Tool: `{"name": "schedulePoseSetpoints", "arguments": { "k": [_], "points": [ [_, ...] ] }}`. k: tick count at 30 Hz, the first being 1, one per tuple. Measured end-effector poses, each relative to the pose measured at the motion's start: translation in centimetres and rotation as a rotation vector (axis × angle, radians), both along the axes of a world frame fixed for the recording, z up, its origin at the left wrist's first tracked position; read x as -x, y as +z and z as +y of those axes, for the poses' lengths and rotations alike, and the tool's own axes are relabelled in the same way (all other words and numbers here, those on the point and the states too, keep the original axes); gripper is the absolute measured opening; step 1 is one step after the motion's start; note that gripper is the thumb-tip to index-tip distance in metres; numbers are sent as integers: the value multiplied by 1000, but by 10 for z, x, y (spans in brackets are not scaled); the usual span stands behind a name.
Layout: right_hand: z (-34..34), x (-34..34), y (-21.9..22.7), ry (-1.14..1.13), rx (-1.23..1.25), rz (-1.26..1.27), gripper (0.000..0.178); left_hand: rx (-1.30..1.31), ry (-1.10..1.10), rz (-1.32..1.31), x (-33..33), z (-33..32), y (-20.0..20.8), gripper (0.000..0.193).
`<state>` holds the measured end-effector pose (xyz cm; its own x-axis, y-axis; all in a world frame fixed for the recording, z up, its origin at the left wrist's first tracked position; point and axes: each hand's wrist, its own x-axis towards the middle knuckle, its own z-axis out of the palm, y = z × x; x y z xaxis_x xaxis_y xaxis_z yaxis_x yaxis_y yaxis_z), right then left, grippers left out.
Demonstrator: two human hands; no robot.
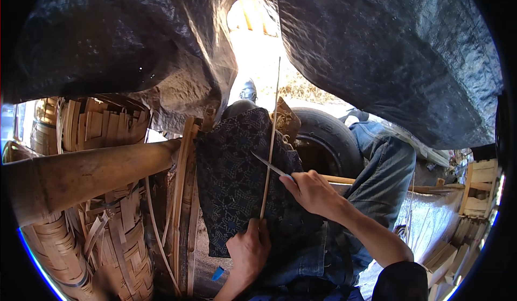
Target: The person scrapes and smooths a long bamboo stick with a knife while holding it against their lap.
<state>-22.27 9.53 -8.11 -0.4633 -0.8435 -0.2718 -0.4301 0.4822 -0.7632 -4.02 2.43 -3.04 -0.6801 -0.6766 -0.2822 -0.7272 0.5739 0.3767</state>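
Note:
In my left hand (249, 248), closed near my lap, is the lower end of a long thin bamboo strip (267, 178). The strip points away from me, and its far tip stands against the bright opening. My right hand (318, 194) is closed around a knife (269, 164), whose handle is mostly hidden by the fingers. The blade slants to the upper left and crosses the strip about midway; whether its edge bites into the strip I cannot tell. Under both lies a dark patterned cloth (229, 177) spread over my leg.
A thick bamboo pole (91, 174) juts in from the left, beside woven bamboo baskets (121, 236) and upright bamboo slats (183, 209). A black tyre (328, 136) rests beyond my bent right knee. Dark plastic sheets (377, 47) hang ahead, and wooden crates (479, 185) stand at the far right.

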Motion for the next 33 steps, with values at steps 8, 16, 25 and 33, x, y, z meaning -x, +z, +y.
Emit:
{"name": "schedulePoseSetpoints", "arguments": {
  "k": [8,16,25,33],
  "points": [
    [-17,2,-7,36,-148,101,51,3,-12,-22,6,0,4,17],
    [-27,24,-42,-177,68,30,49,-75,81,18,-3,-2,4,12],
    [-4,-10,12,44,-30,-181,46,-346,180,13,-17,-16,38,17],
    [-7,-16,17,124,10,-98,47,-1439,969,304,-35,-20,44,34]
  ]
}}
